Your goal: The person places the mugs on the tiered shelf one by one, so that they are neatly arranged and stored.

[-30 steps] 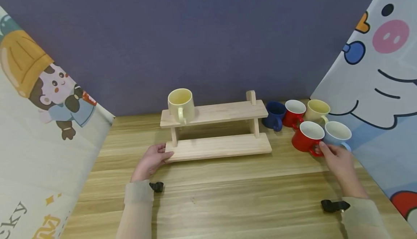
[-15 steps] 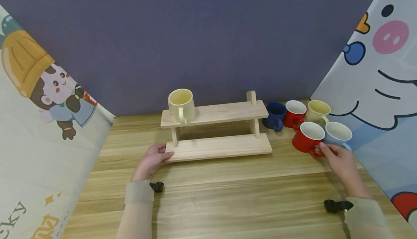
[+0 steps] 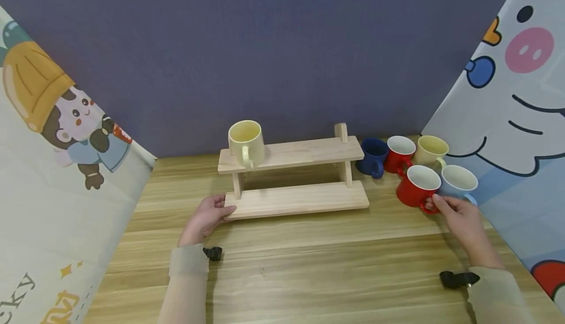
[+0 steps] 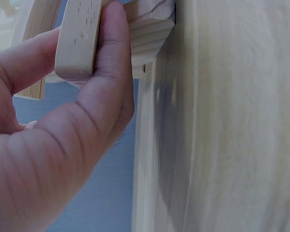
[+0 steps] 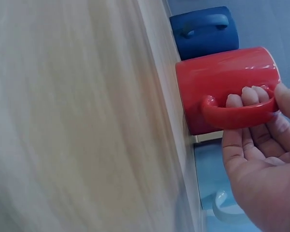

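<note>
- Left hand [image 3: 205,217], left of centre: pinches the end of a wooden shelf [image 3: 296,199], mid-frame.
- Yellow mug [image 3: 246,143]: on the shelf's upper board [image 3: 304,151].
- Front red mug [image 3: 411,190], right side: beside a light blue mug [image 3: 456,179].
- Right hand [image 3: 461,218], lower right: grips the front red mug's handle [image 5: 239,116].

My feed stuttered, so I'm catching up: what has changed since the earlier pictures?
The right hand shifted slightly rightward at the wrist; nothing was taken hold of or let go. It still holds the front red mug by its handle; the left hand still grips the wooden rack. Everything else stayed put.
</note>
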Tool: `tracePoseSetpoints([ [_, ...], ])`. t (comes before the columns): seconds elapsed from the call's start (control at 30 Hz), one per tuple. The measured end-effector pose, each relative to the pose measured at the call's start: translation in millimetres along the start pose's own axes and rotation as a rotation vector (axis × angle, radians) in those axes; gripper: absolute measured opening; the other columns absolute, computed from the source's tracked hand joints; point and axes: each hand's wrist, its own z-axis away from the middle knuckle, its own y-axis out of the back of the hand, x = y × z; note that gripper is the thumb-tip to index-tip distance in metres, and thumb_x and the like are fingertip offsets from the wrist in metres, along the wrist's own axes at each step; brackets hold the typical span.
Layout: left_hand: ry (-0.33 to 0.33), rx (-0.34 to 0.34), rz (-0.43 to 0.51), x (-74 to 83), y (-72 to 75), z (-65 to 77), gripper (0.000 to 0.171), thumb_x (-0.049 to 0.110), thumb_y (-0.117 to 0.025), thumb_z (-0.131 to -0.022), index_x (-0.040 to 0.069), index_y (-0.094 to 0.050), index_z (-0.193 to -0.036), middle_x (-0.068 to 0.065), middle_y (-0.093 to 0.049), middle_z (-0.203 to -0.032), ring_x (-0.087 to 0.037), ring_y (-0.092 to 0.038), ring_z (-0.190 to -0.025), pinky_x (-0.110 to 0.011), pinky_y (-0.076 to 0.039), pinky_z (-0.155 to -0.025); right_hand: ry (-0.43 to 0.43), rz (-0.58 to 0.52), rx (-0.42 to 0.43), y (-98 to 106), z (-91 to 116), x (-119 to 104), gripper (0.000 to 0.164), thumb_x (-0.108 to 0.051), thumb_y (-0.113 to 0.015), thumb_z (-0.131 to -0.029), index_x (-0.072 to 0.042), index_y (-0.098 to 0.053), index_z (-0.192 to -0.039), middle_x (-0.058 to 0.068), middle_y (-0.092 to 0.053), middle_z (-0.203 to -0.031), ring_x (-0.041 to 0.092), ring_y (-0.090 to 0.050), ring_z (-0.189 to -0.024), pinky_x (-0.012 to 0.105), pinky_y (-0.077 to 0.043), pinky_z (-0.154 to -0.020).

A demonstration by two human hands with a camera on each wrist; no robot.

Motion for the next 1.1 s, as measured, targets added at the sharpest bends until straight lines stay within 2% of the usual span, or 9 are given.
tracePoseSetpoints([
  [0.17, 0.0, -0.002, -0.009, 0.1, 0.2, 0.6, 0.074, 0.001, -0.063, -0.101, -0.016, -0.015, -0.154, -0.034, -0.042, -0.143, -0.032, -0.056, -0.117, -0.035, -0.053, -0.095, 0.014, -0.042, 0.0, -3, 3, -2, 0.044, -0.027, -0.063, -0.104, 0.016, -0.069, -0.108, -0.01, -0.074, -0.082, -0.012, -0.058, -0.083, 0.005, -0.044, -0.073],
  [0.3, 0.001, 0.001, -0.01, -0.1, 0.4, 0.6, 0.073, 0.002, -0.063, -0.101, -0.016, -0.016, -0.154, -0.034, -0.042, -0.143, -0.032, -0.057, -0.117, -0.034, -0.053, -0.094, -0.042, -0.099, -0.003, -6, 4, -3, 0.045, -0.03, -0.064, -0.103, 0.014, -0.07, -0.109, -0.01, -0.074, -0.084, -0.008, -0.059, -0.084, 0.007, -0.045, -0.073],
  [0.37, 0.002, 0.001, -0.009, -0.2, 0.7, 0.6, 0.073, 0.002, -0.063, -0.101, -0.016, -0.016, -0.154, -0.034, -0.042, -0.143, -0.032, -0.057, -0.116, -0.034, -0.053, -0.093, -0.09, -0.169, 0.006, -9, 6, -4, 0.04, -0.032, -0.065, -0.103, 0.006, -0.074, -0.107, -0.01, -0.074, -0.084, -0.005, -0.06, -0.084, 0.008, -0.045, -0.073],
  [0.47, 0.0, -0.002, -0.004, -1.0, 1.0, 0.3, 0.073, 0.002, -0.063, -0.101, -0.016, -0.016, -0.154, -0.034, -0.042, -0.143, -0.032, -0.056, -0.117, -0.035, -0.054, -0.093, -0.139, -0.338, 0.046, -14, 9, -7, 0.026, -0.027, -0.068, -0.101, -0.003, -0.079, -0.1, -0.006, -0.074, -0.082, 0.0, -0.063, -0.081, 0.009, -0.048, -0.074],
  [0.6, -0.008, -0.001, -0.006, -1.9, 1.0, 0.1, 0.074, 0.001, -0.064, -0.101, -0.016, -0.016, -0.154, -0.035, -0.042, -0.143, -0.033, -0.057, -0.117, -0.035, -0.054, -0.092, -0.144, -0.499, 0.106, -20, 13, -14, 0.017, -0.02, -0.071, -0.099, -0.007, -0.08, -0.095, -0.003, -0.073, -0.08, 0.004, -0.067, -0.076, 0.011, -0.052, -0.073],
  [0.73, -0.013, -0.002, -0.006, -2.1, 0.5, -0.5, 0.073, 0.001, -0.064, -0.101, -0.017, -0.017, -0.154, -0.034, -0.044, -0.141, -0.032, -0.058, -0.115, -0.034, -0.054, -0.092, -0.137, -0.399, 0.135, -20, 17, -27, 0.018, -0.026, -0.069, -0.1, -0.011, -0.08, -0.098, -0.01, -0.072, -0.082, 0.001, -0.064, -0.08, 0.009, -0.049, -0.074],
  [0.83, -0.014, 0.0, -0.007, -2.6, 0.8, -0.9, 0.073, 0.001, -0.064, -0.1, -0.017, -0.017, -0.154, -0.034, -0.045, -0.141, -0.031, -0.059, -0.114, -0.034, -0.055, -0.091, -0.112, -0.347, 0.146, -19, 18, -39, 0.019, -0.026, -0.069, -0.101, -0.011, -0.079, -0.101, -0.011, -0.072, -0.083, 0.001, -0.062, -0.082, 0.008, -0.049, -0.074],
  [1.03, -0.015, -0.001, -0.006, -2.3, 1.0, -0.9, 0.071, 0.001, -0.064, -0.1, -0.016, -0.02, -0.153, -0.032, -0.049, -0.137, -0.029, -0.061, -0.109, -0.034, -0.056, -0.088, -0.002, -0.536, 0.127, -20, 21, -67, 0.017, -0.011, -0.069, -0.099, 0.004, -0.076, -0.1, -0.001, -0.073, -0.083, 0.006, -0.068, -0.079, 0.012, -0.052, -0.077],
  [1.1, -0.015, 0.0, -0.007, -1.8, 0.6, -0.6, 0.07, 0.002, -0.065, -0.1, -0.016, -0.023, -0.153, -0.031, -0.051, -0.135, -0.027, -0.062, -0.107, -0.034, -0.056, -0.087, 0.021, -0.565, 0.114, -20, 23, -76, 0.018, -0.01, -0.069, -0.099, 0.007, -0.074, -0.1, 0.002, -0.072, -0.084, 0.008, -0.07, -0.079, 0.013, -0.052, -0.078],
])
